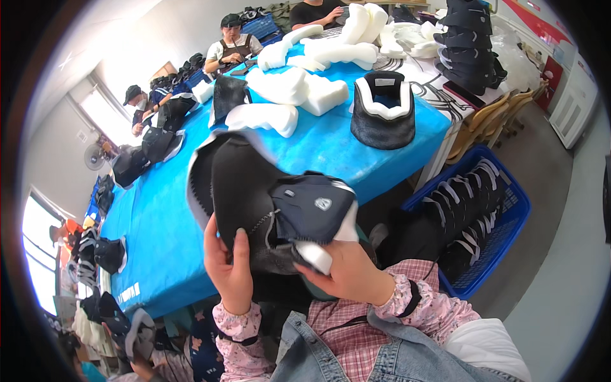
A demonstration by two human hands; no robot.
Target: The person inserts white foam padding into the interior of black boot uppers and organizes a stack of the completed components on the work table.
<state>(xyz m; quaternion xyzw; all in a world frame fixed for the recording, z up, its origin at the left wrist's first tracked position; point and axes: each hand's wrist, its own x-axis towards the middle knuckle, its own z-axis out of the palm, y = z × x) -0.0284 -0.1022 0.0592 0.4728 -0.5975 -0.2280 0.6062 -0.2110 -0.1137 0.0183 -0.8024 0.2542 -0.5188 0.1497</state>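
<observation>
Both hands hold up a padded black fabric piece (238,184) with a navy panel, a pale shield-shaped badge and zigzag stitching; its exact kind is unclear. My left hand (230,270) grips its lower left side, thumb on the black face and fingers partly behind. My right hand (347,270) closes on the lower right edge, beside the white foam (315,254) that shows under the navy panel. The upper left of the piece is slightly blurred. Beyond it, a black curved padded piece with white lining (383,130) stands upright on the table.
A blue-covered table (318,149) carries white foam pieces (280,86). Tall black padded pieces (468,51) are stacked at the far right. A blue basket (519,216) of black-and-white pieces sits on the floor to my right. Wooden chairs (490,121) stand nearby. Co-workers (232,48) sit around the table.
</observation>
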